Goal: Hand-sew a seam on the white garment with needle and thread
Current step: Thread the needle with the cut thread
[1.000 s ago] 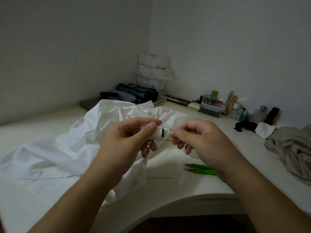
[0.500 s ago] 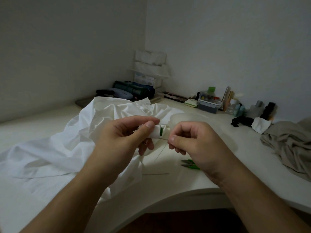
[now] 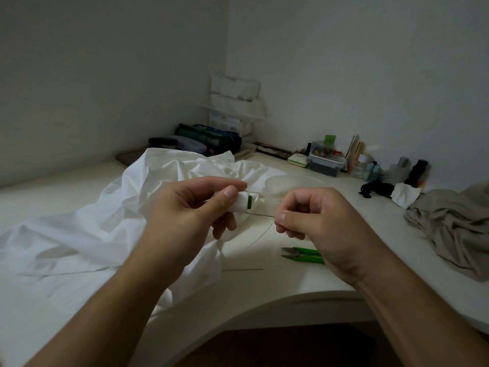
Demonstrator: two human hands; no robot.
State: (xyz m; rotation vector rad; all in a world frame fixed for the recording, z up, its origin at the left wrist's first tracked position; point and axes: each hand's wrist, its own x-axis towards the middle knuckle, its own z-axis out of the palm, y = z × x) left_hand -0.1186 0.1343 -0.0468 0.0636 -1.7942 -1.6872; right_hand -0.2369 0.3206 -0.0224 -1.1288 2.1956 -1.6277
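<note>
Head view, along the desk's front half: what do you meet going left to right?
Crumpled white garment → left hand gripping a small white spool with a green band → right hand pinching the thread → green thread snips → heaped beige cloth.

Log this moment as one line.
left hand: holds thread spool | right hand: pinches thread | white garment: unstitched on table

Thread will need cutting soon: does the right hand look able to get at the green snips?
Probably yes: the green snips lie uncovered on the desk just below the right hand, though it is pinching the thread now.
</note>
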